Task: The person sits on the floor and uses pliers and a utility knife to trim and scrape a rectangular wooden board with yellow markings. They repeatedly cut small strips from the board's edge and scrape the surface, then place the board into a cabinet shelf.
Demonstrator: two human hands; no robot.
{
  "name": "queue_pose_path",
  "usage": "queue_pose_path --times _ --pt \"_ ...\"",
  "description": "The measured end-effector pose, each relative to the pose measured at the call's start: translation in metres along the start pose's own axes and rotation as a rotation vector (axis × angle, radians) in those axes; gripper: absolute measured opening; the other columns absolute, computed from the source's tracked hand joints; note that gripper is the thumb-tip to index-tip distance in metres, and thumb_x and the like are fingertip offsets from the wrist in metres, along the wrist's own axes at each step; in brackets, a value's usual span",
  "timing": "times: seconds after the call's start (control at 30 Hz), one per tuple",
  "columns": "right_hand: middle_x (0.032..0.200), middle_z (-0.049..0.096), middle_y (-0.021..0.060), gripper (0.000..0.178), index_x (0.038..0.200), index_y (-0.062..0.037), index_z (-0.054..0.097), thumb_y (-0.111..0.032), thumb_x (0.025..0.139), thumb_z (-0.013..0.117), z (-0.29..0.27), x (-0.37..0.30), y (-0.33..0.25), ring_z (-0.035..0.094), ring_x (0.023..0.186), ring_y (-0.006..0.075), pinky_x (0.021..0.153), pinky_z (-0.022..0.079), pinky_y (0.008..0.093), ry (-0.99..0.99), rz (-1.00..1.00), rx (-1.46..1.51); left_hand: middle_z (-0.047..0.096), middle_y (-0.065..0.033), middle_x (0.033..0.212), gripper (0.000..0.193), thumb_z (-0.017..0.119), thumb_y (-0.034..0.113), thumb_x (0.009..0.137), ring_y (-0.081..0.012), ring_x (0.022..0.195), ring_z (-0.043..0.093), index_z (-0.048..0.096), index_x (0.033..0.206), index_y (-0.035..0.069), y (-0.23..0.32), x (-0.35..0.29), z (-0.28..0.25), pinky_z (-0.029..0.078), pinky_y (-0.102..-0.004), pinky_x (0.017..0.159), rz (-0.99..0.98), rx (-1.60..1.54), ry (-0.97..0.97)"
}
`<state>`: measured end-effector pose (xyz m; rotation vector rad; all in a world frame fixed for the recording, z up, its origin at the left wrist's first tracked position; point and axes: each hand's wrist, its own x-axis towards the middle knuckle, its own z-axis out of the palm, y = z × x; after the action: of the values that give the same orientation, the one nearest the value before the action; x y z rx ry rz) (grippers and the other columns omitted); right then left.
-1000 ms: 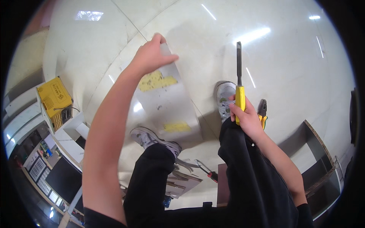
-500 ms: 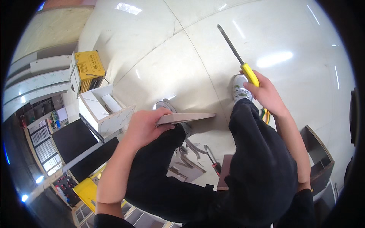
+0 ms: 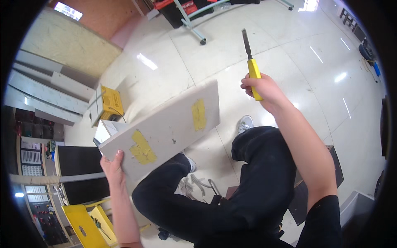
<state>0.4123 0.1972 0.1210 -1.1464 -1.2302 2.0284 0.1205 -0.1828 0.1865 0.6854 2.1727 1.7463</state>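
Observation:
My left hand (image 3: pixel 113 167) grips the lower left corner of a pale rectangular board (image 3: pixel 165 127), thumb on its face. The board is tilted up over my left leg, and its broad side carries two rough yellow patches, one near the hand (image 3: pixel 142 148) and one toward the far end (image 3: pixel 198 114). Out to the right, my right hand (image 3: pixel 266 91) is closed around the yellow handle of a chisel (image 3: pixel 254 68). Its flat metal blade points away from me, apart from the board.
At left stand a yellow machine (image 3: pixel 111 102), leaning white boards (image 3: pixel 47 82) and a yellow chair (image 3: pixel 84 227). Loose grey strips (image 3: pixel 199 183) lie on the floor between my legs. A dark cabinet (image 3: pixel 336 167) is beside my right arm; a wheeled frame (image 3: pixel 186 20) stands far ahead.
The board has swung from edge-on to showing its broad, patched face, and my left hand has moved left and down. My right hand has shifted slightly left, the chisel now more upright. The view has tilted farther ahead.

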Motion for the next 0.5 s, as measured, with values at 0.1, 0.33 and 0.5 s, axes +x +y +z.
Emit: queue_pose_path --times 0.1,0.33,0.5 --pt "0.088 0.058 0.0061 0.021 0.095 -0.0014 0.056 -0.014 0.082 0.067 0.009 0.020 0.018 0.057 0.087 0.0167 0.075 0.044 0.0327 0.137 -0.067 0.041 0.057 -0.0124 0.128 0.057 0.069 0.027 0.089 -0.0259 0.114 0.056 0.046 0.134 0.000 -0.062 -0.003 -0.006 0.045 -0.0400 0.098 -0.128 -0.405 0.011" --pt "0.097 0.056 0.0042 0.025 0.106 -0.0097 0.051 -0.033 0.098 0.055 0.038 0.002 0.032 0.059 0.092 0.0187 0.080 0.048 0.0352 -0.216 0.012 0.506 0.047 -0.0103 0.141 0.062 0.062 0.034 0.093 -0.0294 0.127 0.047 0.038 0.142 0.006 -0.102 -0.035 0.010 0.039 -0.0458 0.107 -0.249 -0.912 -0.039" --pt "0.094 0.055 0.0026 0.026 0.097 -0.0124 0.049 -0.038 0.097 0.055 0.046 -0.003 0.027 0.058 0.089 0.0167 0.078 0.049 0.0328 -0.304 -0.166 0.561 0.051 -0.0071 0.134 0.061 0.067 0.033 0.089 -0.0266 0.125 0.048 0.042 0.139 0.009 -0.095 -0.048 0.008 0.036 -0.0450 0.108 0.010 -0.763 0.001"
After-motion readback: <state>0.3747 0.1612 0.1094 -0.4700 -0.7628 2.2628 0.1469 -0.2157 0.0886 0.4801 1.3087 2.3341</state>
